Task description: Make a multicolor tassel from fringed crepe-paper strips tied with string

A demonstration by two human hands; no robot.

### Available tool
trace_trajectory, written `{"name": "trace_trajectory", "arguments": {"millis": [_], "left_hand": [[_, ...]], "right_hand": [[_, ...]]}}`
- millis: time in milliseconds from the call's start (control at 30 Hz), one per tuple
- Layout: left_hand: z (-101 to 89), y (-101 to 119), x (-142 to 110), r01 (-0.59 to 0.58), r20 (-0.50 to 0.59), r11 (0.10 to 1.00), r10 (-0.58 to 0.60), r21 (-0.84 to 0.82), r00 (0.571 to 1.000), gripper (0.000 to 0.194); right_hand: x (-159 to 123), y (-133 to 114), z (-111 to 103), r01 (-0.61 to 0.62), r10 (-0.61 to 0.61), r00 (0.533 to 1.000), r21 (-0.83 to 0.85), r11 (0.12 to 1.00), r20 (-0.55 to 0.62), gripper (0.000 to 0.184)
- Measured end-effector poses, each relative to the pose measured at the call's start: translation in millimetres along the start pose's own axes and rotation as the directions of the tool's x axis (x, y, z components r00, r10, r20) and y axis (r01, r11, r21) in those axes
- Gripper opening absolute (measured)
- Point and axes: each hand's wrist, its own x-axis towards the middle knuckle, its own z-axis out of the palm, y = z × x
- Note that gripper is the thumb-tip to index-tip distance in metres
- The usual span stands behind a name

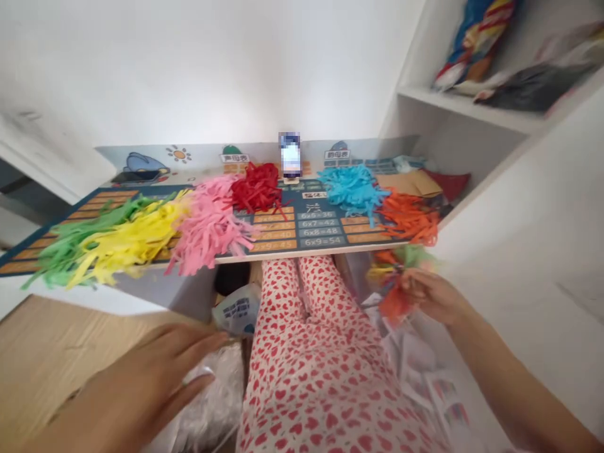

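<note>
My right hand [427, 292] pinches a small multicoloured bunch of fringed strips [396, 296], with orange, green, yellow and red showing. It is blurred and hangs just below the table's right front edge. Low on the left is my left hand [160, 362], fingers stretched out with nothing in them, above a clear plastic bag [214, 396]. Along the table [278, 250] lie heaps of fringed strips: green [61, 242], yellow [134, 233], pink [210, 223], dark red [257, 187], blue [353, 187] and orange [409, 216].
A lit phone [290, 156] stands upright at the table's back. Brown paper [410, 182] and a red piece [448, 182] lie at the right rear. White shelves [472, 110] rise on the right. Several small printed packets [443, 396] sit beside my right leg.
</note>
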Motion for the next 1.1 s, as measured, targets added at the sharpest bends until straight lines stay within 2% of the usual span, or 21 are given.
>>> {"name": "trace_trajectory", "arguments": {"millis": [33, 67, 133, 167, 233, 267, 300, 367, 400, 433, 467, 533, 600, 667, 733, 800, 867, 933, 1000, 1067, 1100], "left_hand": [[1.6, 28.5, 30.6, -0.127, 0.117, 0.991, 0.13, -0.031, 0.985, 0.037], [5.2, 58.4, 57.5, -0.235, 0.145, 0.968, 0.245, -0.082, 0.959, 0.038], [20.8, 113.4, 101.5, -0.427, 0.111, 0.882, 0.454, -0.2, 0.884, 0.045], [32.7, 134.8, 119.4, -0.53, 0.065, 0.809, 0.561, -0.255, 0.825, 0.054], [60.9, 161.6, 147.6, -0.692, -0.034, 0.643, 0.724, -0.329, 0.689, 0.075], [74.8, 167.1, 157.7, -0.708, -0.057, 0.619, 0.738, -0.339, 0.672, 0.081], [87.1, 168.4, 164.9, -0.69, -0.069, 0.635, 0.716, -0.347, 0.694, 0.082], [103.4, 162.0, 170.9, -0.535, -0.057, 0.749, 0.561, -0.391, 0.826, 0.078], [106.8, 156.4, 170.3, -0.452, -0.049, 0.791, 0.476, -0.413, 0.878, 0.071], [107.3, 150.6, 168.0, -0.387, -0.043, 0.816, 0.41, -0.429, 0.911, 0.063], [105.5, 145.0, 164.7, -0.351, -0.04, 0.827, 0.372, -0.439, 0.927, 0.054], [97.8, 136.4, 158.2, -0.336, -0.02, 0.827, 0.367, -0.451, 0.93, 0.034], [90.0, 131.0, 154.5, -0.355, 0.015, 0.805, 0.411, -0.476, 0.912, 0.021], [86.2, 127.1, 154.1, -0.377, 0.036, 0.753, 0.468, -0.54, 0.883, 0.026], [86.7, 123.2, 155.2, -0.338, 0.042, 0.671, 0.482, -0.66, 0.875, 0.033], [88.5, 118.4, 155.4, -0.202, 0.098, 0.577, 0.446, -0.792, 0.89, 0.039], [87.3, 112.4, 153.2, -0.07, 0.182, 0.522, 0.415, -0.85, 0.891, 0.045], [79.5, 103.6, 148.4, -0.043, 0.236, 0.571, 0.405, -0.82, 0.883, 0.045], [64.7, 88.5, 141.5, -0.106, 0.243, 0.693, 0.387, -0.713, 0.889, 0.044], [45.7, 63.2, 131.7, -0.168, 0.228, 0.813, 0.345, -0.557, 0.91, 0.049], [36.1, 46.0, 125.2, -0.154, 0.239, 0.854, 0.305, -0.496, 0.922, 0.05]], "right_hand": [[-2.5, -4.9, 15.3, -0.026, 0.025, 0.996, 0.012, 1.0, 0.083, 0.04], [-5.8, -9.5, 29.2, -0.042, 0.038, 0.986, 0.022, 0.999, 0.164, 0.039], [-13.4, -18.1, 53.4, -0.062, 0.049, 0.943, 0.03, 0.998, 0.329, 0.037], [-16.8, -21.9, 63.6, -0.061, 0.044, 0.917, 0.03, 0.998, 0.396, 0.037], [-21.6, -28.5, 79.5, -0.066, 0.041, 0.865, 0.033, 0.997, 0.5, 0.037], [-22.6, -31.4, 84.9, -0.072, 0.041, 0.846, 0.037, 0.997, 0.532, 0.038], [-22.7, -33.8, 88.5, -0.076, 0.039, 0.838, 0.046, 0.996, 0.544, 0.037], [-20.5, -37.0, 91.3, -0.074, 0.027, 0.846, 0.067, 0.995, 0.533, 0.035], [-18.5, -37.4, 91.2, -0.071, 0.023, 0.856, 0.073, 0.995, 0.517, 0.034], [-15.9, -37.0, 90.9, -0.07, 0.023, 0.865, 0.074, 0.995, 0.502, 0.034], [-13.0, -35.7, 90.8, -0.073, 0.027, 0.87, 0.076, 0.994, 0.492, 0.034], [-6.5, -30.9, 93.0, -0.098, 0.047, 0.871, 0.08, 0.992, 0.488, 0.034], [-0.8, -25.4, 99.5, -0.122, 0.06, 0.867, 0.093, 0.988, 0.494, 0.035], [2.6, -22.2, 109.2, -0.129, 0.055, 0.855, 0.108, 0.986, 0.515, 0.035], [3.2, -22.8, 119.6, -0.12, 0.031, 0.836, 0.127, 0.985, 0.548, 0.036], [2.0, -26.5, 128.0, -0.096, -0.008, 0.821, 0.151, 0.984, 0.571, 0.037], [0.8, -31.0, 131.1, -0.073, -0.038, 0.819, 0.17, 0.983, 0.573, 0.036], [0.4, -34.2, 124.3, -0.055, -0.053, 0.832, 0.177, 0.983, 0.552, 0.036], [-0.4, -34.9, 102.0, -0.032, -0.045, 0.865, 0.145, 0.989, 0.5, 0.038], [-4.6, -34.4, 61.4, 0.0, -0.021, 0.924, 0.054, 0.999, 0.382, 0.039], [-9.0, -34.4, 35.5, 0.012, -0.007, 0.958, -0.017, 1.0, 0.285, 0.04]]}}
